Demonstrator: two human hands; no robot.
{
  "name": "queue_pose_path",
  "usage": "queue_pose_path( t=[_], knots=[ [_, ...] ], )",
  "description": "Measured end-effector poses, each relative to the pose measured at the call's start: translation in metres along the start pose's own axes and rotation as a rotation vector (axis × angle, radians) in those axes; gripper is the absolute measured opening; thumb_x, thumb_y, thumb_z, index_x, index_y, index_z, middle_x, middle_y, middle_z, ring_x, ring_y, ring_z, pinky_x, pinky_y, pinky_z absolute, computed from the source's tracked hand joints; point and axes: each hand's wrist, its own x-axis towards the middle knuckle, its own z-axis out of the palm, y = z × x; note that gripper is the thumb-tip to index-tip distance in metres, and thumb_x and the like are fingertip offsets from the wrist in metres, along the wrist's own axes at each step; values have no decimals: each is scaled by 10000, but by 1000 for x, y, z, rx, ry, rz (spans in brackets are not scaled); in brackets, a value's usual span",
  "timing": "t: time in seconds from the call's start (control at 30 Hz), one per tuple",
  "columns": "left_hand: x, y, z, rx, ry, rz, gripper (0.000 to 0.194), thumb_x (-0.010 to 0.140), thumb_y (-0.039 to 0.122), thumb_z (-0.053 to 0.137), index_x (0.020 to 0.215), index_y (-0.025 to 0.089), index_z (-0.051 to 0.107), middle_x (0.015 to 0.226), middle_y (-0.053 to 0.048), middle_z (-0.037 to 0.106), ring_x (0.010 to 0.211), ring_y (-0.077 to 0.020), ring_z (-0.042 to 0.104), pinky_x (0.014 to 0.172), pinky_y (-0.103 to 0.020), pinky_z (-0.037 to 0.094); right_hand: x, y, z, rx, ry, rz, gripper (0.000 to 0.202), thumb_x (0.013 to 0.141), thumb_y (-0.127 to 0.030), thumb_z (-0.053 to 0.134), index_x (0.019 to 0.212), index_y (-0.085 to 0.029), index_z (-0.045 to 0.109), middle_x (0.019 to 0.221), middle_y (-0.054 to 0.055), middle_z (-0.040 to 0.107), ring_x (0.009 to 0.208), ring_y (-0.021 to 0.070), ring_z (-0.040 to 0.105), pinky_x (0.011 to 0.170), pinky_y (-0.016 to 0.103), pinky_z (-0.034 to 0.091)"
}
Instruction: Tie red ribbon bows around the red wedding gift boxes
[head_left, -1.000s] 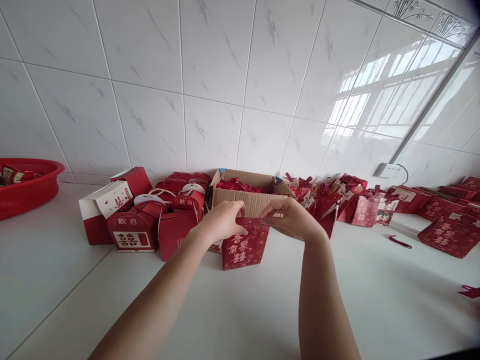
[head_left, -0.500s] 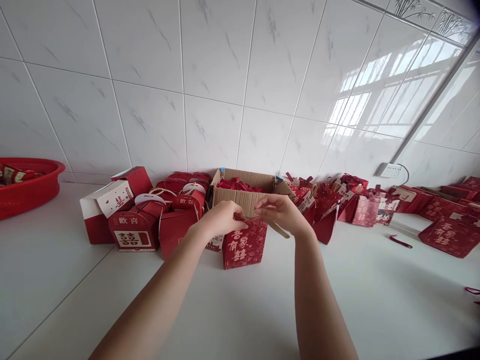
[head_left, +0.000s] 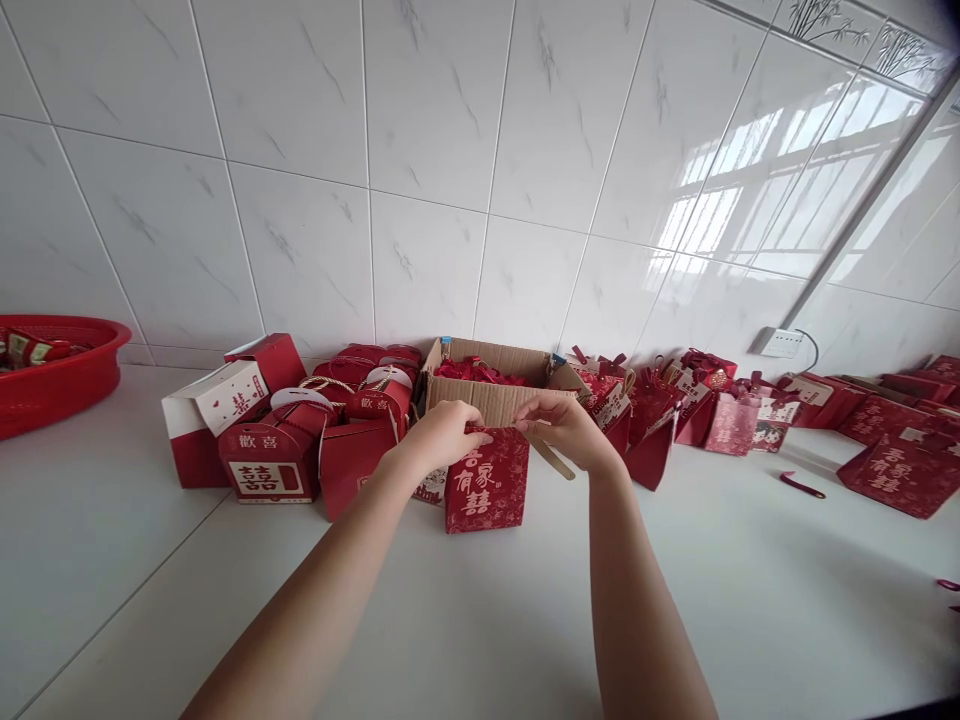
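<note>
A red paper gift box [head_left: 487,490] with white characters stands upright on the white table, straight in front of me. At its upper left edge, my left hand [head_left: 448,436] is closed with thumb and fingertips together; what lies between them is too small to tell. Just above the box's upper right corner, my right hand [head_left: 559,424] pinches a gold ribbon [head_left: 553,459], whose loose end hangs down to the right below the palm. The fingers partly hide the top of the box.
Behind my hands stands an open cardboard carton [head_left: 495,402] holding red ribbon bows [head_left: 480,370]. Red gift boxes [head_left: 270,470] crowd the left, with more red boxes [head_left: 900,470] at right. A red plastic basin [head_left: 67,370] sits far left. A dark red ribbon piece [head_left: 802,486] lies on the table.
Both hands have shifted slightly, and the fingertips of my right hand are lower and closer to the box's top. The gift box has moved very slightly away from me.
</note>
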Motion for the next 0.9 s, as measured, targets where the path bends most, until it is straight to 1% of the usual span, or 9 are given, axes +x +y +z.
queue_pose_path(
  t=[0.13,0.3,0.43,0.63,0.7,0.77,0.8,0.83,0.9],
  knots=[
    [0,3,-1,44,47,37,293,809,428,521,693,183,635,664,-44,636,584,-179,553,505,-269,343,0,-3,4,-85,23,14,138,730,-342,703,769,-210,703,852,29,628,825,170,591,778,336,488],
    [-6,13,-10,13,134,90,314,835,442,507,722,188,652,631,-23,611,574,-162,524,504,-262,327,2,-5,9,-99,23,-66,101,724,-334,732,779,-250,745,1134,61,539,1109,215,524,889,356,470],
    [-15,23,-21,-73,183,177,322,863,442,496,724,190,641,655,-6,614,599,-148,515,556,-262,360,0,-14,8,-37,60,-179,67,741,-330,734,757,-267,750,1102,57,560,1172,220,494,957,366,441],
    [-24,36,-27,-124,194,259,243,856,374,544,764,182,662,769,-23,659,718,-168,571,663,-274,429,-7,-34,8,11,144,-275,69,735,-318,742,759,-254,729,1060,55,589,1109,216,548,923,365,476],
    [-25,39,-26,-132,207,280,231,853,378,558,777,184,659,796,-28,668,763,-181,588,698,-282,446,-9,-39,8,8,169,-305,144,737,-321,739,858,-253,699,1047,53,611,1075,216,568,920,374,479],
    [-25,39,-26,-146,231,310,219,867,369,543,802,190,651,830,-30,670,802,-183,598,731,-284,454,-11,-42,7,15,178,-255,296,744,-341,728,1010,-254,635,1039,50,632,1015,207,591,881,365,494],
    [-25,39,-26,-148,243,325,212,878,357,527,816,192,644,850,-31,668,816,-182,599,742,-285,455,-11,-42,7,20,175,-205,331,746,-359,720,1036,-246,608,1005,46,642,957,198,605,828,345,509],
    [-25,39,-25,-142,252,333,209,889,348,510,827,193,636,867,-32,663,822,-180,599,746,-285,455,-11,-43,8,29,170,-151,326,747,-380,713,1013,-231,598,939,37,648,879,186,613,754,316,517],
    [-24,39,-23,-105,262,327,201,885,365,512,852,193,612,886,-35,647,811,-181,594,732,-292,456,-10,-42,10,39,192,-80,273,735,-417,707,846,-199,586,762,7,617,709,153,587,603,260,485]
  ],
)
